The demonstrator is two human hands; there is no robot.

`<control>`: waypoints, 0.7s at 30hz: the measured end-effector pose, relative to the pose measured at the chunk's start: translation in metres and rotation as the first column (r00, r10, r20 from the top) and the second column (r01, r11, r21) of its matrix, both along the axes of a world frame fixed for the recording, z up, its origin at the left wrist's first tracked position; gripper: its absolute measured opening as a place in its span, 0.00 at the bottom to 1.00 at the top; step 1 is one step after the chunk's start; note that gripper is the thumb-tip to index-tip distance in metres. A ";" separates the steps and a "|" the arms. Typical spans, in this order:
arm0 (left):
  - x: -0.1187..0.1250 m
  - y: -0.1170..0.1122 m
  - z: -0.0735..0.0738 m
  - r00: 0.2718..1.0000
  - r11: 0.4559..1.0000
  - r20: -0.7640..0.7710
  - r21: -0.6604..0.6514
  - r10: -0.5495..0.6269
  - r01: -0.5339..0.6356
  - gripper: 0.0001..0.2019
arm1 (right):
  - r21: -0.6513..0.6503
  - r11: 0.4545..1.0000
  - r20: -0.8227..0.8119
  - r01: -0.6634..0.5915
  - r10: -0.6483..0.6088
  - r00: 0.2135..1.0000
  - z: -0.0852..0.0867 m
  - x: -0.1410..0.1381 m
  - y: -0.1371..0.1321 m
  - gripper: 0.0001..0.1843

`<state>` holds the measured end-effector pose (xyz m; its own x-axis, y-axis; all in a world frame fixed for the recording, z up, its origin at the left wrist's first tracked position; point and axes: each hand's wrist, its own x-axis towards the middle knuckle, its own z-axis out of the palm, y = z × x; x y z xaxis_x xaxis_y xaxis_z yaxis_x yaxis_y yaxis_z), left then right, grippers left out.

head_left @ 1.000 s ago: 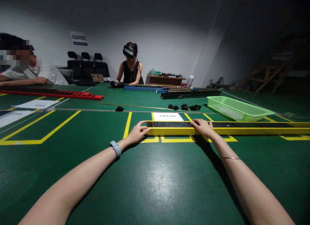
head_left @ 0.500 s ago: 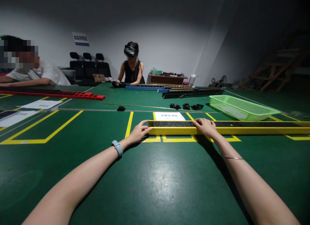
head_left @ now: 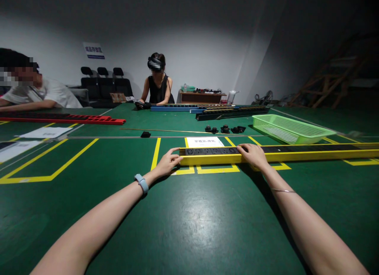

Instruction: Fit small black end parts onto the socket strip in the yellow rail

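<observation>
A long yellow rail (head_left: 213, 160) lies across the table in front of me and runs out of view at the right. Black socket modules (head_left: 211, 151) sit in a row inside its channel near the left end. My left hand (head_left: 168, 163) pinches that left end, fingers at the far side and thumb at the near side. Farther right, my right hand (head_left: 253, 156) lies over the rail with bent fingers, its fingertips at the last socket of the row. What its thumb touches is partly hidden.
Beyond the rail are a paper label (head_left: 204, 142), several small black parts (head_left: 225, 129), a thin rod (head_left: 166, 130) and a green basket (head_left: 291, 129). Red rails (head_left: 106, 121) lie left, blue rails (head_left: 171, 108) at the back. One person (head_left: 158, 85) sits opposite, another (head_left: 47, 93) at left.
The view has shifted and tilted slightly, so the rail's right part appears a little higher. Both hands keep the same places on the rail, and the sockets show no clear movement in it.
</observation>
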<state>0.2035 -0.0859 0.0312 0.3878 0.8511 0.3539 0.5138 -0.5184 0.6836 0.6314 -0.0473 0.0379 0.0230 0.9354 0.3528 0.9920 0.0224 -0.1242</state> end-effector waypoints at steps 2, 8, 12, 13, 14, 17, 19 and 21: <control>0.000 0.000 0.000 1.000 1.000 0.007 -0.006 -0.004 0.004 0.21 | 0.029 0.999 -0.001 0.033 -0.033 0.999 -0.003 0.018 0.002 0.28; 0.000 0.001 -0.002 1.000 1.000 0.009 -0.013 0.008 -0.008 0.21 | 0.019 0.999 -0.023 0.050 -0.050 0.999 -0.010 0.070 0.012 0.29; 0.001 0.002 -0.001 1.000 1.000 0.004 -0.025 0.014 -0.014 0.22 | -0.030 0.999 -0.061 0.025 -0.027 0.998 -0.011 0.086 0.017 0.29; 0.001 0.001 -0.001 1.000 0.999 0.001 -0.029 0.013 -0.013 0.22 | -0.039 0.999 -0.068 0.026 -0.029 0.997 -0.010 0.087 0.018 0.29; 0.001 0.001 -0.001 1.000 0.999 0.000 -0.033 0.012 -0.012 0.22 | -0.045 0.999 -0.071 0.031 -0.034 0.997 -0.010 0.087 0.018 0.28; 0.001 0.001 0.000 1.000 0.999 0.002 -0.038 0.004 -0.004 0.22 | -0.054 0.998 -0.070 0.044 -0.048 0.996 -0.008 0.084 0.017 0.29; 0.001 0.001 0.000 1.000 0.999 0.004 -0.037 -0.001 0.001 0.22 | -0.055 0.998 -0.070 0.040 -0.044 0.997 -0.006 0.082 0.016 0.29; 0.001 0.001 0.000 1.000 0.999 0.003 -0.039 0.000 0.000 0.22 | -0.051 0.998 -0.071 0.036 -0.040 0.997 -0.005 0.082 0.016 0.30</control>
<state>0.2044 -0.0848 0.0314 0.3869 0.8642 0.3215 0.5118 -0.4913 0.7048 0.7132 -0.0314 0.0325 0.0826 0.9498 0.3018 0.9805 -0.0233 -0.1952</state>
